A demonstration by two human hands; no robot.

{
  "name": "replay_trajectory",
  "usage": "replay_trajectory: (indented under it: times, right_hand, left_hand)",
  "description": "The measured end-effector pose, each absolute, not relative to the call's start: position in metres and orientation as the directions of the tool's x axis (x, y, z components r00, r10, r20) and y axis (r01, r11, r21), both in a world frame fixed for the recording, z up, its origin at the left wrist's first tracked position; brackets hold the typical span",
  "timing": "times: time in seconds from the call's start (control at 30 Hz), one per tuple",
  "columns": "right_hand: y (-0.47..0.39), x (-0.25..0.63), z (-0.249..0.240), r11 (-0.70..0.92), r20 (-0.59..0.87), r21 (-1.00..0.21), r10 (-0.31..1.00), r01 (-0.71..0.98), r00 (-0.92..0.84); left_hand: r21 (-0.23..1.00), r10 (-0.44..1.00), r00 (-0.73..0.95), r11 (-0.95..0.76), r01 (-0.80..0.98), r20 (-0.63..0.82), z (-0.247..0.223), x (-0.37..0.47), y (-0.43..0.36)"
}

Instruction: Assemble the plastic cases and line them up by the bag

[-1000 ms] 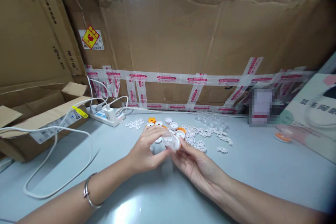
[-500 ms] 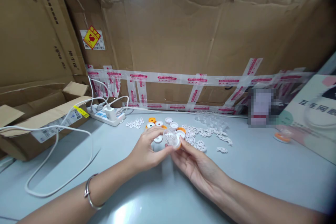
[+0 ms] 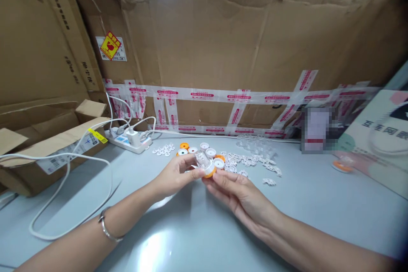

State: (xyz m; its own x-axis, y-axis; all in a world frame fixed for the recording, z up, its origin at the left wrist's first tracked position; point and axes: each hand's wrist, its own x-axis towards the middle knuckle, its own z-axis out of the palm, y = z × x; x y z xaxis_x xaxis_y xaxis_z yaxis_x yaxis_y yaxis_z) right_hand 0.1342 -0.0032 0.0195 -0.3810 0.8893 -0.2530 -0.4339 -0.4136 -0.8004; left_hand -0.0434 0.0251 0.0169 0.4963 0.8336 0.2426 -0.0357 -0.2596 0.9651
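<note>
Between my two hands is a small clear plastic dome piece with a white ring and an orange base (image 3: 208, 168), tilted above the table. My left hand (image 3: 177, 175) grips its clear part from the left, thumb at the front. Closed on the orange base from the right is my right hand (image 3: 236, 189), with thumb and fingers pinching it. Just behind lie white round caps (image 3: 211, 153) and orange caps (image 3: 184, 146). Lacy white plastic pieces (image 3: 244, 161) spread to the right of them. Some small white parts (image 3: 163, 149) sit at the left.
Clear plastic domes (image 3: 258, 146) are heaped at the back. A finished-looking orange-based piece (image 3: 343, 166) rests far right beside a printed box (image 3: 379, 144). A power strip (image 3: 137, 142), a white cable (image 3: 110, 187) and an open carton (image 3: 63, 144) occupy the left. Tall cardboard (image 3: 204, 46) walls the back.
The held piece has turned, its clear top now leaning up and left and more of its orange base showing. My left hand has shifted slightly left.
</note>
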Motion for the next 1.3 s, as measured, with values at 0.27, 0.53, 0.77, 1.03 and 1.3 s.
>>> replay_trajectory:
  times: [0.27, 0.53, 0.77, 1.03, 1.3]
  right_hand:
    - [0.016, 0.142, 0.013, 0.146, 0.122, -0.986, 0.958, 0.076, -0.258]
    - [0.027, 0.156, 0.002, 0.908, 0.802, -0.287, 0.401, 0.304, -0.443]
    - [0.027, 0.156, 0.001, 0.922, 0.78, -0.237, 0.368, 0.305, -0.507]
    - [0.023, 0.146, -0.006, 0.53, 0.502, -0.844, 0.835, 0.084, -0.228]
    - [0.004, 0.129, 0.011, -0.076, 0.089, -0.926, 0.908, -0.37, -0.409]
  left_hand:
    - [0.988, 0.86, 0.487, -0.118, -0.103, 0.154, 0.02, -0.04, 0.021]
    - [0.992, 0.844, 0.533, 0.012, -0.124, 0.057, 0.01, -0.039, 0.018]
    - [0.989, 0.852, 0.522, 0.046, -0.137, 0.033, 0.013, -0.036, 0.014]
    - [0.983, 0.877, 0.462, -0.059, -0.172, 0.133, 0.02, -0.031, 0.01]
    - [0.885, 0.9, 0.182, -0.427, 0.184, 0.396, 0.016, -0.027, 0.009]
